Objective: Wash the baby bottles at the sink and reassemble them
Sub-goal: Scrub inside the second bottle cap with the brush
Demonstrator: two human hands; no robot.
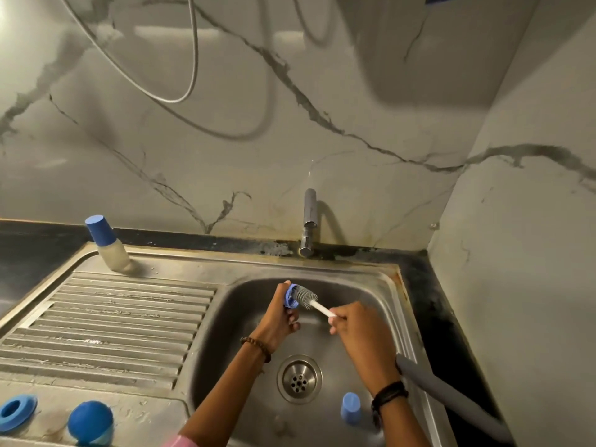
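Over the sink basin (pixel 380 343), the left hand (pixel 279 321) pinches a small blue bottle collar ring (pixel 291 295) at its rim, while the right hand (pixel 361 330) is wrapped round the white handle of a bottle brush (pixel 311 301) whose grey bristle head is pushed into the ring. The tap (pixel 309 222) stands at the far edge, with no water visibly running.

The ring is probably light, rigid plastic and slippery when wet, so holding it by the outer edge, clear of the bristles, looks sensible (a firmer pinch would help if the brush twists). The brush head should flex; the handle is stiff and is best held near its middle.

An assembled bottle with blue cap (pixel 108 245) stands upright on the far left of the drainboard (pixel 113 321). A blue ring (pixel 16 411) and a blue dome cap (pixel 90 421) lie on the near left rim. A small blue cap (pixel 351 411) sits in the basin, near right of the drain (pixel 299 379). A grey hose (pixel 451 395) crosses the right rim.

No brand, label or writing is readable anywhere.
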